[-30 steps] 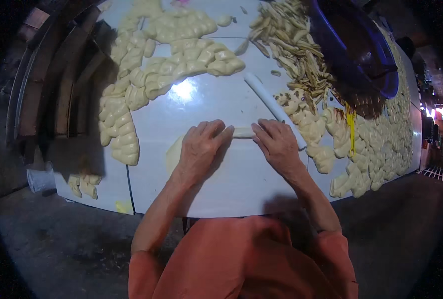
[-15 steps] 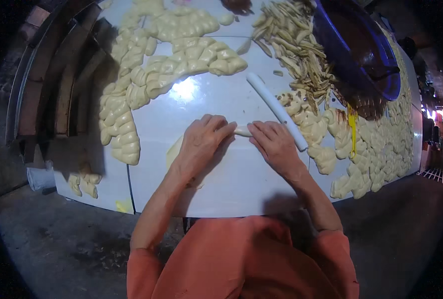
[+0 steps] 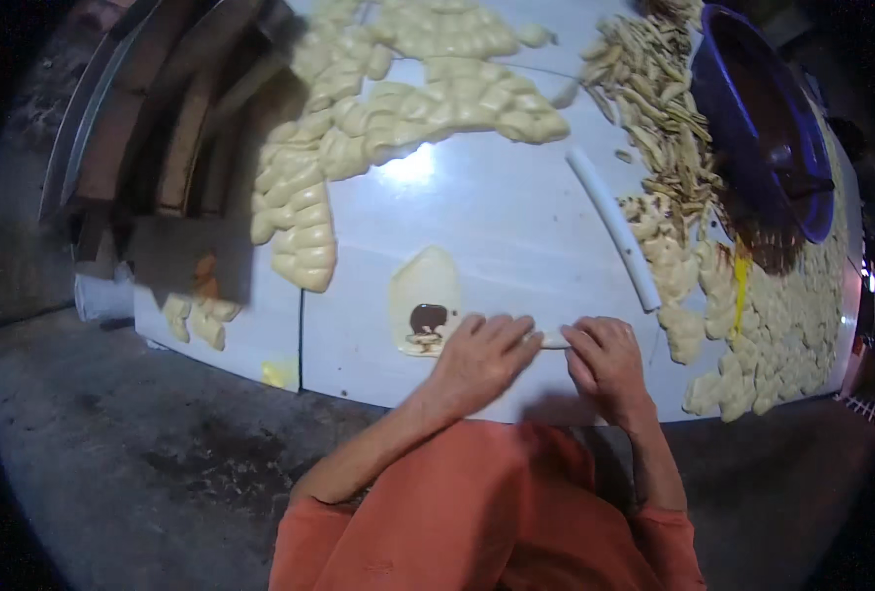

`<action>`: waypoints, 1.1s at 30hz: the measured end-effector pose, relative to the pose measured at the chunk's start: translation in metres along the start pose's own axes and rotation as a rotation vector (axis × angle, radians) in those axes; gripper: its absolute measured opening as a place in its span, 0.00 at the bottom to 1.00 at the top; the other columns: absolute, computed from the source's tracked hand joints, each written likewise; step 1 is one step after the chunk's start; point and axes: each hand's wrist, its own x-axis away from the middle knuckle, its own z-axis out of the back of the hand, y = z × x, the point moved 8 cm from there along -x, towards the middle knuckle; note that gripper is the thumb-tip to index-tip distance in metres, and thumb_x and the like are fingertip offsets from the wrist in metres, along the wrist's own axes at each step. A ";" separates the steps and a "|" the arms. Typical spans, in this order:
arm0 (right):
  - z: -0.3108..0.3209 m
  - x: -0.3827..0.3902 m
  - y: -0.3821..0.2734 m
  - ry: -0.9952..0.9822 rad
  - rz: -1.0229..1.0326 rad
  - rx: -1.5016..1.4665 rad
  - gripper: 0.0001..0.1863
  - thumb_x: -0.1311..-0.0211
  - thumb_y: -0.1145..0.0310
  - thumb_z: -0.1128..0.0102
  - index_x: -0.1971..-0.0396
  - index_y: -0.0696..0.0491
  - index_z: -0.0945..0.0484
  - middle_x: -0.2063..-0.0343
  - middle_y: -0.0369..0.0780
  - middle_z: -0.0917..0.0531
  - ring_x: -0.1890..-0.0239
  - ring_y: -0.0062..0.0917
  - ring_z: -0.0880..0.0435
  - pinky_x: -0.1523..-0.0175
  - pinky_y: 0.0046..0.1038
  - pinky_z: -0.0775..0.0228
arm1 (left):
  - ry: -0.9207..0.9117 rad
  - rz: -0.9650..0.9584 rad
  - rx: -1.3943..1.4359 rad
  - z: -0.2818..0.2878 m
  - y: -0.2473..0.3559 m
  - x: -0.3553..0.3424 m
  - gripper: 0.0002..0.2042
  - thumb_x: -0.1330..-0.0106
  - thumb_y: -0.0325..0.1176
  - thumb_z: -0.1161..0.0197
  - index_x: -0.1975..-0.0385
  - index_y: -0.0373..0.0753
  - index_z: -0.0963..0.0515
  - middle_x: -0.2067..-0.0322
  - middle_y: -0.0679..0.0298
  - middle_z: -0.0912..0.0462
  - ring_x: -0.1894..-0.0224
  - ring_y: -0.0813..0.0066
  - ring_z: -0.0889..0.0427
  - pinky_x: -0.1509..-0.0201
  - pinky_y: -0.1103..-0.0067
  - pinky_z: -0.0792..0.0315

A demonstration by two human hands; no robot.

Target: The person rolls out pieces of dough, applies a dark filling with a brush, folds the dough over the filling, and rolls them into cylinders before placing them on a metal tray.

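A thin pale dough roll (image 3: 554, 340) lies crosswise on the white table (image 3: 497, 217), its middle showing between my hands. My left hand (image 3: 489, 357) curls its fingers over one end, and my right hand (image 3: 607, 362) grips the other. Just left of my left hand lies a flat oval dough sheet (image 3: 426, 274). It bears a dark brown smear of filling (image 3: 429, 317) and some pale pieces at its near end. To the right, beyond my right hand, rests a white rolling pin (image 3: 615, 231).
Rows of dough pieces (image 3: 300, 197) lie at the far left. A purple basin (image 3: 822, 212) of dark brown filling stands at the far right by pale brown strips (image 3: 644, 108), a yellow-handled brush (image 3: 741, 295) and many flat dough pieces (image 3: 782, 325). Dark wooden troughs (image 3: 181, 148) stand left.
Both hands have come nearer to me on the table, still on the dough roll. The oval sheet and its filling, earlier mostly hidden by my left arm, now show. The view has shifted.
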 end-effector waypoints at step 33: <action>-0.059 -0.086 -0.085 0.011 -0.121 -0.123 0.11 0.34 0.69 0.36 0.53 0.47 0.20 0.60 0.39 0.18 0.65 0.36 0.14 0.64 0.37 0.21 | 0.138 0.295 0.066 0.098 -0.122 0.082 0.09 0.40 0.27 0.30 0.60 0.41 0.17 0.52 0.60 0.18 0.52 0.58 0.19 0.49 0.64 0.26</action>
